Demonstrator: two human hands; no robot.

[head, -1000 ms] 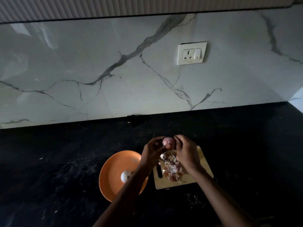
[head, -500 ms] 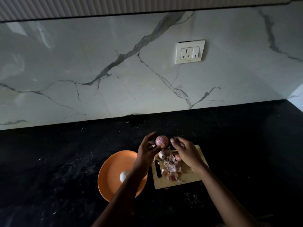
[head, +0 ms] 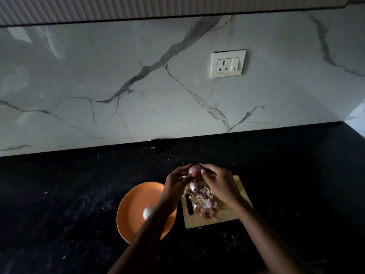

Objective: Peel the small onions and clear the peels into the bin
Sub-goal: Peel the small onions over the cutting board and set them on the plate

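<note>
onion (head: 194,171): small, slick, held in left hand (head: 176,181) grip
right hand (head: 218,184): skin pinched beside that grip
peels (head: 205,202): papery, piled below

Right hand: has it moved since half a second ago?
Yes. The right hand has closed back in leftward over the cutting board, its fingers again at the onion that the left hand holds.

The small onion (head: 194,171) is partly covered by the fingers of both hands. The near right part of the orange plate (head: 138,202) is hidden by the left forearm. Both forearms are cut off by the bottom edge. Details of the peels (head: 205,204) are lost in dim light.
</note>
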